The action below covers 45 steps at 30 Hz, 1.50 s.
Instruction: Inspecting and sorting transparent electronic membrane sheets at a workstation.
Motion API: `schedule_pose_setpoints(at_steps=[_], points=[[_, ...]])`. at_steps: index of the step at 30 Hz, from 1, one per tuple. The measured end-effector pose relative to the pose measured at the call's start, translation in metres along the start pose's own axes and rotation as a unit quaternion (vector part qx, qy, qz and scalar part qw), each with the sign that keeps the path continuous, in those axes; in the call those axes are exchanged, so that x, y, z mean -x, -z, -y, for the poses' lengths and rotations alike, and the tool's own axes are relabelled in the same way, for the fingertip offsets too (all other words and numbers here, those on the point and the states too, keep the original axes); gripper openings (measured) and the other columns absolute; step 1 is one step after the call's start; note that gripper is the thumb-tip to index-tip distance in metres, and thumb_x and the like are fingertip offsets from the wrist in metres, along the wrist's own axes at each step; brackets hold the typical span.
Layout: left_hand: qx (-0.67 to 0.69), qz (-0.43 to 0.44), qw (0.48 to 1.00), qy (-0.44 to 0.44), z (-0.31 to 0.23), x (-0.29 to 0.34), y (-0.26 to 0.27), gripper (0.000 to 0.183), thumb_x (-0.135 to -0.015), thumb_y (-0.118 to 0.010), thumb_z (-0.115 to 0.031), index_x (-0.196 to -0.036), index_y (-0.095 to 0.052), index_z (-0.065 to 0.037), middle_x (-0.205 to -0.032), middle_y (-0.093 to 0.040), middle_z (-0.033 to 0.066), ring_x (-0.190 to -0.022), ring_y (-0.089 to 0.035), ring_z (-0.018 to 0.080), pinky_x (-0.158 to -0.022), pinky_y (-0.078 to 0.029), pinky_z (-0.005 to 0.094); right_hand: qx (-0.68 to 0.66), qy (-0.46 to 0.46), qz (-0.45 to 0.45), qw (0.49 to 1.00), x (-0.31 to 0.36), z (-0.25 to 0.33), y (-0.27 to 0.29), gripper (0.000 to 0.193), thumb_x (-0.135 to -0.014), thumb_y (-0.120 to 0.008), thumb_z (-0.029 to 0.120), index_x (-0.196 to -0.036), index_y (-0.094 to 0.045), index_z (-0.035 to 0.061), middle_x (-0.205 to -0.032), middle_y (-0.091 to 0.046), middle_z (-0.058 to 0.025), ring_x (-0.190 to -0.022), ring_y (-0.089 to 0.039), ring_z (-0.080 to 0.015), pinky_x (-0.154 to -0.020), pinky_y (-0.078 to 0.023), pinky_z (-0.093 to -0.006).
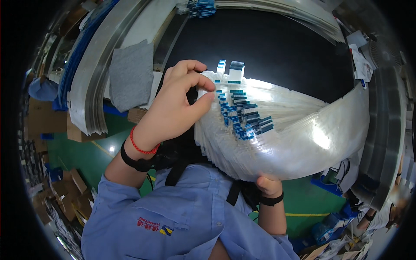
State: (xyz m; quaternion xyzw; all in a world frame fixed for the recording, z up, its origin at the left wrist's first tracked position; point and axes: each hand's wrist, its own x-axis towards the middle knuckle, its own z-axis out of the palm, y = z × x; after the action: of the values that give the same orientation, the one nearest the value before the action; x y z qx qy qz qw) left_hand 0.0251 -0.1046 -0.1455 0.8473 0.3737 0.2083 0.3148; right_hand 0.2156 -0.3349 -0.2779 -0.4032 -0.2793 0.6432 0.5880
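Observation:
A thick, fanned-out stack of clear plastic sheets (299,147) curves in front of me, with rows of blue-edged tabs (242,112) along its left part. My left hand (180,93) is at the stack's left corner. Its thumb and index finger pinch the sheet edges there. Below the near edge, my right hand (269,185) supports the stack from underneath. Its thumb shows at the rim, while most of its fingers are hidden under the sheets. Two tabs stand apart from the others at the far edge, close to my left fingertips.
A black work surface (260,41) lies beyond the stack. To the left, a grey cloth (131,73) rests beside piled long pale strips (93,86). More blue-edged pieces (201,8) are at the far edge. Cardboard boxes (69,190) sit on the green floor at lower left.

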Motion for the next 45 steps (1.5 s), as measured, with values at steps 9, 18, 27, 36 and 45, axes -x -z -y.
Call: schedule_pose_setpoints(at_steps=[9, 18, 27, 36, 45], points=[[0.009, -0.032, 0.999, -0.009, 0.000, -0.006, -0.007, 0.009, -0.073, -0.059, -0.010, -0.078, -0.060, -0.003, -0.111, -0.049, 0.0115, -0.105, -0.041, 0.0261, -0.090, -0.033, 0.0354, 0.013, -0.009, 0.010, 1.000, 0.004, -0.004, 0.005, 0.081, -0.071, -0.071, 0.041, -0.127, -0.035, -0.0054, -0.127, -0.043, -0.0154, -0.118, -0.041, -0.0277, -0.098, -0.033, -0.0379], [-0.027, -0.054, 0.998, -0.019, -0.001, -0.007, -0.012, 0.005, -0.073, -0.055, -0.006, -0.078, -0.057, -0.003, -0.110, -0.048, 0.0093, -0.100, -0.044, 0.0215, -0.087, -0.035, 0.0318, 0.003, -0.013, 0.003, 1.000, 0.004, -0.004, 0.002, 0.082, -0.071, -0.071, 0.040, -0.128, -0.034, -0.0057, -0.128, -0.042, -0.0160, -0.118, -0.041, -0.0283, -0.098, -0.033, -0.0384], [0.337, -0.139, 0.931, -0.019, 0.027, 0.012, 0.002, 0.015, -0.086, -0.041, -0.013, -0.080, -0.048, -0.002, -0.093, -0.051, 0.0074, -0.068, -0.042, 0.0105, -0.063, -0.036, 0.0232, -0.013, -0.008, -0.019, 1.000, 0.005, 0.004, -0.010, 0.081, -0.071, -0.071, 0.039, -0.128, -0.034, -0.0054, -0.127, -0.042, -0.0160, -0.118, -0.041, -0.0283, -0.098, -0.033, -0.0386], [0.440, 0.196, 0.876, -0.003, 0.032, 0.071, 0.007, 0.022, -0.087, -0.037, -0.012, -0.067, -0.045, -0.004, -0.057, -0.048, 0.0046, -0.051, -0.046, 0.0125, -0.050, -0.038, 0.0242, -0.066, 0.006, -0.087, 0.994, 0.020, 0.018, -0.032, 0.081, -0.071, -0.071, 0.038, -0.128, -0.034, -0.0052, -0.127, -0.043, -0.0160, -0.117, -0.042, -0.0283, -0.098, -0.034, -0.0389], [0.313, -0.051, 0.948, -0.028, 0.014, 0.044, 0.005, 0.010, -0.081, -0.057, -0.008, -0.088, -0.058, -0.001, -0.100, -0.056, 0.0102, -0.090, -0.053, 0.0192, -0.076, -0.043, 0.0283, -0.066, 0.029, -0.099, 0.992, 0.000, 0.023, -0.038, 0.080, -0.071, -0.072, 0.037, -0.128, -0.034, -0.0050, -0.126, -0.043, -0.0160, -0.117, -0.042, -0.0284, -0.098, -0.034, -0.0391]])
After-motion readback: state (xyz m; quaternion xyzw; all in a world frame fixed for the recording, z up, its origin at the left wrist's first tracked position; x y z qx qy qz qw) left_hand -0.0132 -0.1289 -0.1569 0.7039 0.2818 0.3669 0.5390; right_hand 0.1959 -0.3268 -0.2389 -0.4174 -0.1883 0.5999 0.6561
